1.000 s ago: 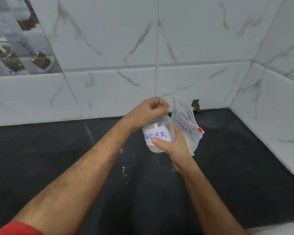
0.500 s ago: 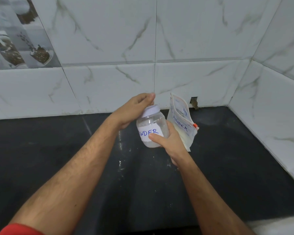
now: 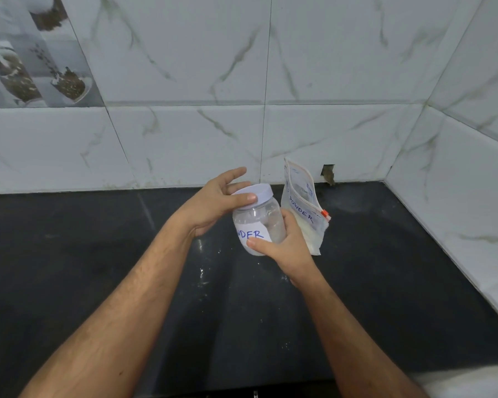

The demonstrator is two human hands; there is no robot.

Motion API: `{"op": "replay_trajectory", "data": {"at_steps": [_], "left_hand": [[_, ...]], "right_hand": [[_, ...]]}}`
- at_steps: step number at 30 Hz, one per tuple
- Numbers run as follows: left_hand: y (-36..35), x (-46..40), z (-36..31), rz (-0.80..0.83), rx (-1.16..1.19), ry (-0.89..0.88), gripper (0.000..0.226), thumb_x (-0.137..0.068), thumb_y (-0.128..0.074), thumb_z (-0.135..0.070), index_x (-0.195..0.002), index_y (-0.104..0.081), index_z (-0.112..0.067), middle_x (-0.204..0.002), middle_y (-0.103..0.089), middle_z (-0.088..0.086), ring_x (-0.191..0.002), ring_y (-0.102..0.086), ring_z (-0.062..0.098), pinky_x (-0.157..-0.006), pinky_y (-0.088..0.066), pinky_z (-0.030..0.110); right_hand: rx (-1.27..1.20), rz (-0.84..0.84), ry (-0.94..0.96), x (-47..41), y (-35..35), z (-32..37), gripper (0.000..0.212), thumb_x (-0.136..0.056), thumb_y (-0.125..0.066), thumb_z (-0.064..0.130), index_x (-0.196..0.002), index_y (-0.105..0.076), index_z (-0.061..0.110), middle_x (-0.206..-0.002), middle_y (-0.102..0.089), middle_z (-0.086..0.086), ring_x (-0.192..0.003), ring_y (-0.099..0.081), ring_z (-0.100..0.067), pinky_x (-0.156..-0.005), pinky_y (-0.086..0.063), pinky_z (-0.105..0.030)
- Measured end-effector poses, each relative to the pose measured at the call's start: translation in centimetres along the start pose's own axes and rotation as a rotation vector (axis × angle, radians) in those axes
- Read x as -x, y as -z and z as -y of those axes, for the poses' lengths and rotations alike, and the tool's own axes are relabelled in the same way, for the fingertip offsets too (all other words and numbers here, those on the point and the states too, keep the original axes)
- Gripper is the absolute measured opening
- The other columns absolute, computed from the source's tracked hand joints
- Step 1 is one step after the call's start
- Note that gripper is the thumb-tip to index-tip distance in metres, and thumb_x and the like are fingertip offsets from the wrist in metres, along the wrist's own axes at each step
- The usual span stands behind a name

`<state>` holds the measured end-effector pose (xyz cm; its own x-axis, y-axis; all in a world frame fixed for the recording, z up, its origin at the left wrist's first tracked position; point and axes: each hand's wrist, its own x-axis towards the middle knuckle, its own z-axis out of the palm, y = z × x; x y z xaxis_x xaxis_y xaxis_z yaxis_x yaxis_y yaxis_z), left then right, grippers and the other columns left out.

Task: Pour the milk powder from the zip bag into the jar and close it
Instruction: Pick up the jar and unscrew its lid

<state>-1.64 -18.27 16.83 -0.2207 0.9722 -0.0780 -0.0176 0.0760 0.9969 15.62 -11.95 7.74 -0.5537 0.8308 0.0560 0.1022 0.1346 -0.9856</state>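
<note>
Jar (image 3: 259, 225) clear, lidded, labelled "…WDER".

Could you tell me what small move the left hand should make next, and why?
Probably twist off the pale lavender screw lid: it still caps the clear plastic jar, the left hand touches its rim, and the right hand steadies the body.
</note>
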Motion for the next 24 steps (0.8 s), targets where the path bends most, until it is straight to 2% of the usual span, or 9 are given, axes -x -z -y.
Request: {"op": "replay_trajectory", "data": {"at_steps": [2, 5, 9, 12, 15, 16, 18, 21, 24], "left_hand": [[-0.1, 0.1, 0.2, -0.005, 0.018, -0.020, 0.088, -0.073, -0.078, -0.021, -0.150, -0.037, -0.019, -0.133, -0.064, 0.009, -0.123, -0.062, 0.019, -0.112, -0.042, 0.040], [0.8, 0.3, 0.6, -0.016, 0.014, -0.029, 0.083, -0.077, -0.081, -0.018, -0.148, -0.039, -0.018, -0.127, -0.070, 0.007, -0.121, -0.064, 0.020, -0.114, -0.039, 0.042], [1.3, -0.1, 1.2, -0.140, -0.114, -0.039, 0.066, -0.083, -0.077, -0.009, -0.141, -0.048, -0.016, -0.115, -0.074, 0.004, -0.110, -0.069, 0.015, -0.113, -0.041, 0.044], [1.0, -0.7, 1.6, -0.137, -0.109, -0.024, 0.069, -0.081, -0.080, -0.010, -0.142, -0.048, -0.018, -0.129, -0.064, 0.007, -0.115, -0.065, 0.016, -0.111, -0.044, 0.044], [0.4, -1.1, 2.2, -0.068, -0.125, -0.010, 0.082, -0.075, -0.084, -0.019, -0.147, -0.043, -0.020, -0.141, -0.056, 0.006, -0.124, -0.059, 0.016, -0.110, -0.045, 0.041], [0.2, -1.2, 2.3, -0.049, -0.140, -0.010, 0.083, -0.075, -0.083, -0.021, -0.148, -0.042, -0.019, -0.144, -0.054, 0.006, -0.126, -0.058, 0.017, -0.111, -0.044, 0.041], [-0.1, -1.4, 2.6, -0.036, -0.169, -0.019, 0.077, -0.080, -0.081, -0.019, -0.148, -0.043, -0.018, -0.145, -0.054, 0.006, -0.128, -0.057, 0.016, -0.112, -0.043, 0.040], [0.3, -1.7, 3.0, -0.101, -0.178, -0.038, 0.061, -0.084, -0.078, -0.015, -0.139, -0.051, -0.017, -0.127, -0.067, 0.003, -0.114, -0.066, 0.016, -0.107, -0.048, 0.040], [0.8, -2.2, 3.2, -0.234, -0.207, -0.054, 0.054, -0.080, -0.081, -0.018, -0.129, -0.058, -0.020, -0.111, -0.066, 0.003, -0.098, -0.066, 0.017, -0.098, -0.052, 0.038]], "right_hand": [[0.026, -0.023, 0.011, 0.0, -0.2, -0.1, 0.085, -0.054, -0.089, 0.050, -0.124, -0.042, 0.048, -0.109, -0.054, 0.043, -0.107, -0.051, 0.022, -0.069, -0.047, 0.001], [0.022, -0.084, 0.007, -0.4, 0.0, -0.3, 0.089, -0.054, -0.091, 0.045, -0.128, -0.041, 0.044, -0.113, -0.057, 0.033, -0.104, -0.050, 0.025, -0.069, -0.046, 0.002], [0.050, -0.086, -0.009, -0.8, 0.0, -0.6, 0.073, -0.061, -0.092, 0.035, -0.113, -0.043, 0.050, -0.108, -0.054, 0.037, -0.101, -0.046, 0.032, -0.065, -0.042, 0.004], [0.054, -0.083, -0.003, -0.8, -0.4, -0.9, 0.073, -0.054, -0.089, 0.043, -0.111, -0.043, 0.052, -0.104, -0.056, 0.046, -0.103, -0.054, 0.024, -0.066, -0.047, 0.000], [0.059, -0.088, -0.013, -1.1, -0.7, -1.5, 0.079, -0.049, -0.089, 0.046, -0.114, -0.044, 0.052, -0.116, -0.061, 0.027, -0.107, -0.064, 0.001, -0.079, -0.056, -0.017], [0.065, -0.091, -0.009, -1.2, -0.7, -1.7, 0.080, -0.049, -0.089, 0.045, -0.116, -0.044, 0.050, -0.118, -0.060, 0.024, -0.108, -0.063, 0.001, -0.082, -0.056, -0.019], [0.098, -0.111, -0.001, -1.4, -0.7, -1.9, 0.085, -0.051, -0.088, 0.046, -0.121, -0.041, 0.049, -0.117, -0.056, 0.030, -0.107, -0.057, 0.013, -0.080, -0.053, -0.014], [0.109, -0.159, 0.012, -1.9, -0.4, -2.3, 0.090, -0.051, -0.089, 0.046, -0.125, -0.039, 0.050, -0.113, -0.052, 0.039, -0.106, -0.051, 0.021, -0.082, -0.052, -0.016], [0.121, -0.162, 0.008, -2.3, -0.3, -2.6, 0.092, -0.050, -0.089, 0.048, -0.127, -0.038, 0.048, -0.119, -0.051, 0.036, -0.113, -0.056, 0.005, -0.092, -0.054, -0.027]]}}
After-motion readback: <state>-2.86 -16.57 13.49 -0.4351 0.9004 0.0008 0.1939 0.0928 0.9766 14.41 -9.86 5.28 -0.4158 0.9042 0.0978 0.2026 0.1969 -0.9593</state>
